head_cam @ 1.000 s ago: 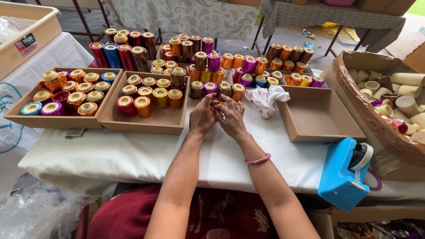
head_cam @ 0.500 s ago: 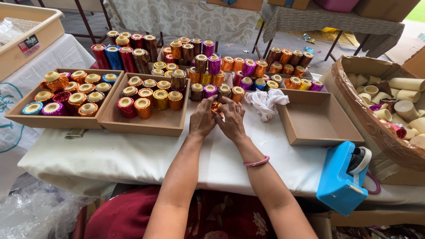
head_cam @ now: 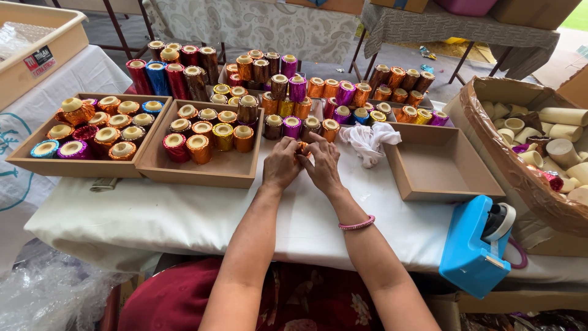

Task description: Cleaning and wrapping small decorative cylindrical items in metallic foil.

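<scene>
LEFT: left hand (head_cam: 282, 164) closed around an orange foil-wrapped roll (head_cam: 302, 147) | RIGHT: right hand (head_cam: 323, 164) clasps the same roll | ITEM: on white tablecloth (head_cam: 202, 211), between both hands, mostly hidden (only a sliver shows) | NEARBY: empty cardboard tray (head_cam: 442, 165) to the right, white cloth (head_cam: 369, 140) beside it, blue tape dispenser (head_cam: 474, 248) at table edge

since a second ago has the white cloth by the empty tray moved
No. The white cloth lies bunched against the empty tray's near-left corner as before, right of both hands.
</scene>
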